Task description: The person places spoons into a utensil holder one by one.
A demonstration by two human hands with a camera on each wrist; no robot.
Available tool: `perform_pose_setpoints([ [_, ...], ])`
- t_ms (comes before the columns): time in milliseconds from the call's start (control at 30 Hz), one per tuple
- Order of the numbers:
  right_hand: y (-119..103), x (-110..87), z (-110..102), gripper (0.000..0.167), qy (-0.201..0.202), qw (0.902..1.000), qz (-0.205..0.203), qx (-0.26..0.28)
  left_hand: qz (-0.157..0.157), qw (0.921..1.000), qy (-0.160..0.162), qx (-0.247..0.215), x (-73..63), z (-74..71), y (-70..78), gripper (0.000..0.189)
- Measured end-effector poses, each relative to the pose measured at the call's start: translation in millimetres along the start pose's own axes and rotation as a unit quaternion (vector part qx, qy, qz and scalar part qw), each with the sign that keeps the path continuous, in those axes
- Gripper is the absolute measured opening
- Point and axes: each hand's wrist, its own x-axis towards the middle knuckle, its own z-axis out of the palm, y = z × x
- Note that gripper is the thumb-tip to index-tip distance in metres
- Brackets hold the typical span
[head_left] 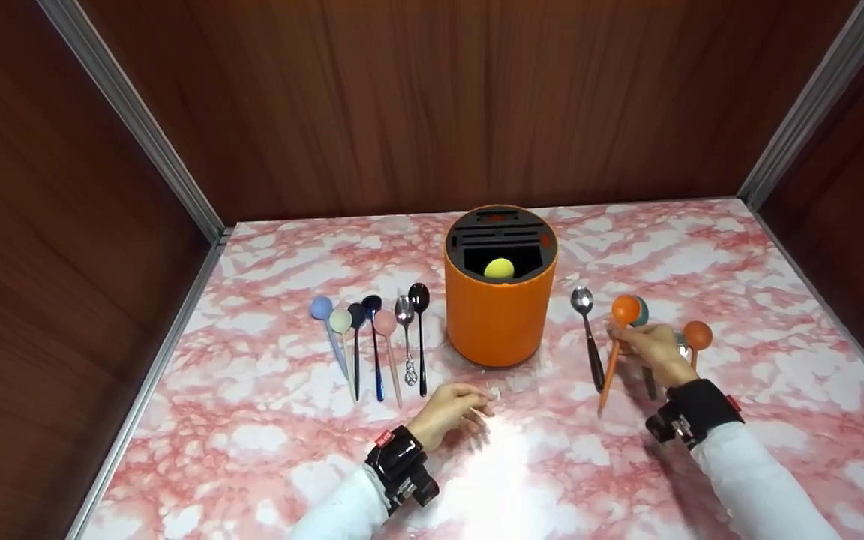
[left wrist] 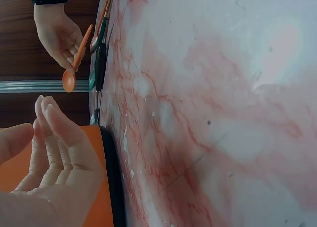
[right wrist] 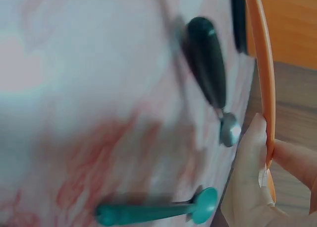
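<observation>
Through the head camera I have my right grip (head_left: 649, 346) pinching the orange spoon (head_left: 610, 366) near its bowl, off the bench (head_left: 252, 442) and right of the orange holder (head_left: 498, 319). Its long axis runs roughly front to back, handle toward me, beside that holder rather than over it. My left grip (head_left: 447, 411), loosely bent and empty, sits nearer, in front of the holder.

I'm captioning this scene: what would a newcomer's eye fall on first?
Probably the big orange holder on the pink-and-white table, with a round yellow thing showing in its black top. Next, the bright orange spoon that the right hand holds above the table, right of the holder. Then the row of seven spoons in mixed colours on the holder's left.
</observation>
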Motion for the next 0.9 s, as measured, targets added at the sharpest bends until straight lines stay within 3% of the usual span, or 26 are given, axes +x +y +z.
perform_pose_setpoints([
  [167, -3.0, -8.7, 4.3, 0.01, -0.01, 0.9997, -0.022, 0.007, 0.002, 1.0, 0.002, 0.006, -0.4, 2.8, 0.7, 0.024],
  [433, -3.1, -22.3, 15.5, 0.022, -0.055, 0.9965, -0.031, 0.055, 0.005, 1.0, -0.001, 0.008, 0.9, 5.6, 0.2, 0.024],
  [633, -1.3, -32.4, 28.2, 0.017, -0.078, 0.992, -0.046, 0.087, 0.01, 0.9999, -0.01, -0.009, 1.9, 10.0, -0.5, 0.024],
  [900, 1.8, -44.0, 45.1, 0.019, -0.094, 0.9869, -0.041, 0.124, 0.011, 0.9996, -0.016, -0.018, 4.2, 15.4, -1.3, 0.025],
])
